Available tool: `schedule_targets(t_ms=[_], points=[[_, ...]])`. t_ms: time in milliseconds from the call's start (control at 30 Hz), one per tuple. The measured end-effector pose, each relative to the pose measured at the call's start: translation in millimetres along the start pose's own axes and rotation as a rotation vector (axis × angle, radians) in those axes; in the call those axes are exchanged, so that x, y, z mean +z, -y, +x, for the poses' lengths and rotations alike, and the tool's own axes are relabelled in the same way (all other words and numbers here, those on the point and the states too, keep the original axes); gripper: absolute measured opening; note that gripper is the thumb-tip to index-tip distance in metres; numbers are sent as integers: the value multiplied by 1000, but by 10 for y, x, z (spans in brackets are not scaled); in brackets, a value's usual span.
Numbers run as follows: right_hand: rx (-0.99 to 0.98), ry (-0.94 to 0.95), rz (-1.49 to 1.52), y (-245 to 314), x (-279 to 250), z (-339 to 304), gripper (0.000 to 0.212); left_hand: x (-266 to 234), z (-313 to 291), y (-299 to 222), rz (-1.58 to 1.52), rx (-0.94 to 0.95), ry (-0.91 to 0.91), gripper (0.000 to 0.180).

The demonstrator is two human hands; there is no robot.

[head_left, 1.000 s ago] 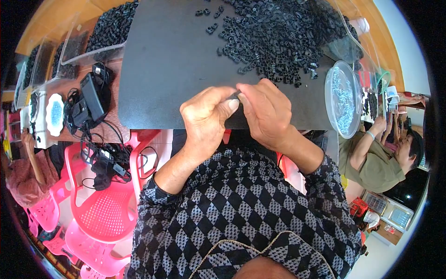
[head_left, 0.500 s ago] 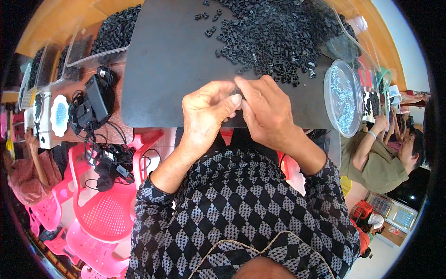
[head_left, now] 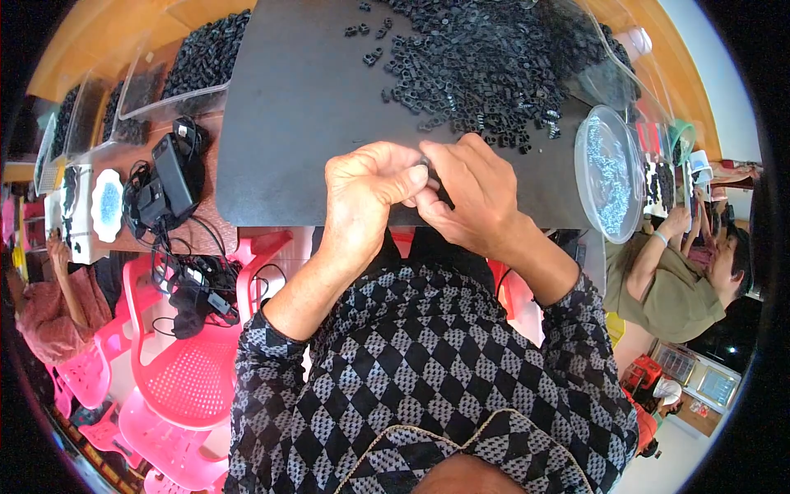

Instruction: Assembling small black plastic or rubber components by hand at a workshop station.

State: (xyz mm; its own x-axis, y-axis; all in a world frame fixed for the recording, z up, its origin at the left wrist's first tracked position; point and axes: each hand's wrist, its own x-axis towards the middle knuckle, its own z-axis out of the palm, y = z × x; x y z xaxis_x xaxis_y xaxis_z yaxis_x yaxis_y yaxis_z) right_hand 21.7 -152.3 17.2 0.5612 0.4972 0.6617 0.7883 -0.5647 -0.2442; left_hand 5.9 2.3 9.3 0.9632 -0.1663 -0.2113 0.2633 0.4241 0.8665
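My left hand [head_left: 362, 185] and my right hand [head_left: 476, 193] meet over the near edge of the dark grey mat [head_left: 296, 107]. Between their fingertips is a small black plastic part [head_left: 425, 162], mostly covered by the fingers. The left thumb presses against it, while the right fingers curl around its other side. Beyond my hands lies a large heap of similar black plastic parts [head_left: 485, 82], a few with metal springs or coils showing. To the right stands a round clear dish [head_left: 581, 185] with many tiny bluish metal pieces [head_left: 609, 177].
Clear bins [head_left: 169, 105] of black parts stand at the far left. Near them are a black power adapter [head_left: 177, 169] with tangled cables and a white dish [head_left: 97, 222] of blue bits. Pink chairs [head_left: 185, 370] are below left. A co-worker [head_left: 675, 280] sits at the right, another at the left.
The fingers of my right hand have shifted and opened slightly around the small black part, showing a little more of it. Both hands stay in nearly the same place.
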Motion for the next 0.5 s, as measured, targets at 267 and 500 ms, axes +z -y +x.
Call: schedule_targets(t_ms=[267, 500], points=[[-87, -87, -7, -33, 125, -82, 44, 0, 18, 21, 0, 34, 2, 10], [0, -74, 26, -82, 33, -114, 46, -29, 3, 45, 251, 91, 79, 22]])
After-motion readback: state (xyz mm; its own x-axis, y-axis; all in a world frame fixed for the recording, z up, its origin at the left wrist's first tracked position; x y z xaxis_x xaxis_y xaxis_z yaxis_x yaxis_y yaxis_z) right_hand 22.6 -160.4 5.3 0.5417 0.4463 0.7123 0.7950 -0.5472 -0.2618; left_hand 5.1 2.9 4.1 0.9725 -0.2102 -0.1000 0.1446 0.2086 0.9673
